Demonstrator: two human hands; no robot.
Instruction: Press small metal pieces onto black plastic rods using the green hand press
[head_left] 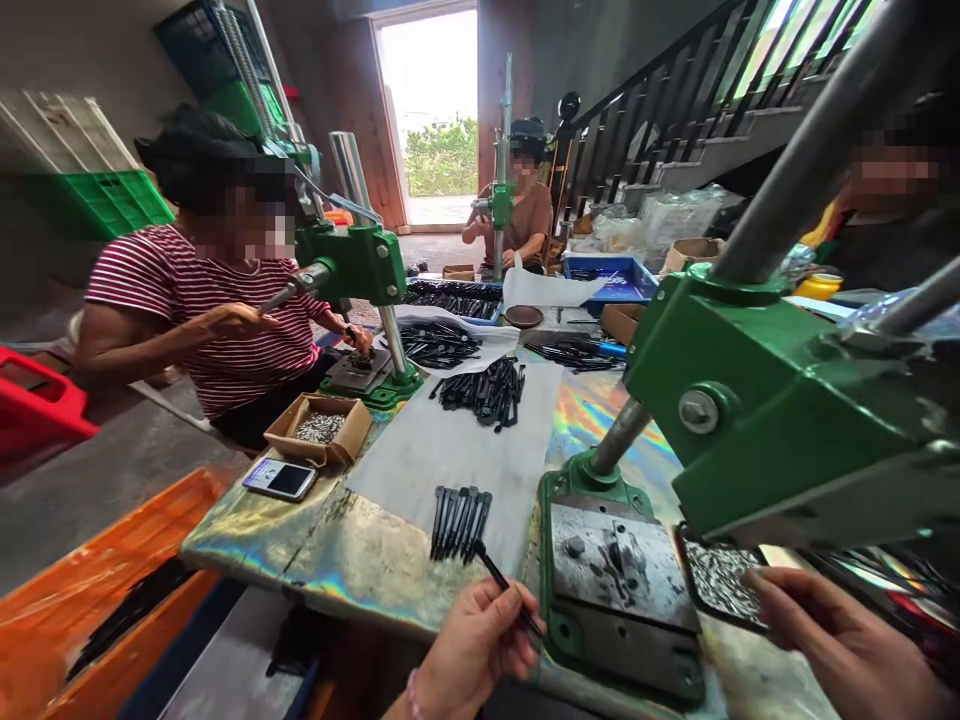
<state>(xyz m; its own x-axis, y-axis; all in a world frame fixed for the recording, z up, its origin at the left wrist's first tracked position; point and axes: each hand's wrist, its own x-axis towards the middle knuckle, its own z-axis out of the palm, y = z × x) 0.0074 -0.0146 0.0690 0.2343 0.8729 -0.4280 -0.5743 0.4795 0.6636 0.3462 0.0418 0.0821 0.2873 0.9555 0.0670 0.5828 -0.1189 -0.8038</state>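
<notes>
My left hand (pixel 487 640) is closed around a slim black plastic stick (pixel 495 572), whose rounded end points up and away from me. A fanned row of similar black sticks (pixel 459 522) lies on the white sheet just beyond it. In front of me stands a green hand press (pixel 795 390), with a metal plate (pixel 619 560) and a small fixture on its base. My right hand (pixel 840 630) is at the edge of a dark tray of small metal pins (pixel 724 580). Its thumb and forefinger are pinched together; what they hold, if anything, is too small to make out.
A person in a striped shirt (pixel 202 310) works at another press (pixel 367 265) on the left; others sit farther back and at right. A cardboard box of metal bits (pixel 319 428), a phone (pixel 280 479) and a pile of black sticks (pixel 484 390) are on the table.
</notes>
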